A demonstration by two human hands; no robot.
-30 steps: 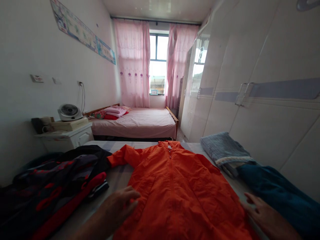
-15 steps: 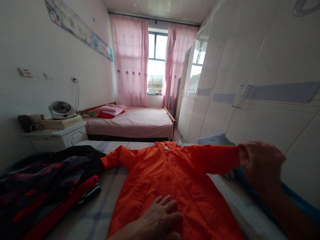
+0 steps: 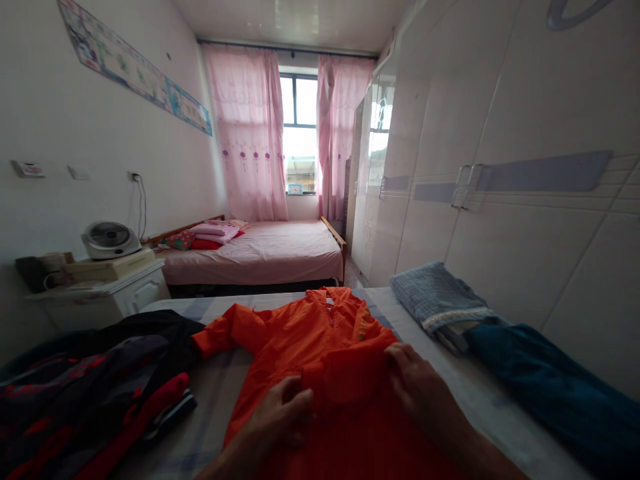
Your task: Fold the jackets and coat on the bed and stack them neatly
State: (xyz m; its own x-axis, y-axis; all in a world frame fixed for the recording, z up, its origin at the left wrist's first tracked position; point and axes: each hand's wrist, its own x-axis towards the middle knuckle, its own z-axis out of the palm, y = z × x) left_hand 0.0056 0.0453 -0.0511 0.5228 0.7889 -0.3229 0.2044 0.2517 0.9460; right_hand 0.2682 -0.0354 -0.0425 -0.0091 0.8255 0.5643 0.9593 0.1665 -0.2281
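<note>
at nine o'clock a heap of dark and red clothes [image 3: 95,380] lay bunched at the left edge of the bed [image 3: 210,400], apart from the garment being handled, which left the middle of the checked sheet free. the orange jacket [image 3: 320,373] lay flat at the centre, collar toward twelve o'clock, its left sleeve spread out toward ten o'clock while the right sleeve lay folded across the chest. the left hand [image 3: 280,417] came in from six o'clock, palm down, fingers curled and pressing on the front panel just beside that folded sleeve; it seemed to pin the cloth rather than grip it. the right hand [image 3: 417,383] reached in from five o'clock, forearm low over the hem, fingers pinching the edge of the folded sleeve. at two o'clock a folded grey-blue cloth [image 3: 437,300] lay on the bed, and a teal garment [image 3: 545,393] stretched toward four o'clock.
</note>
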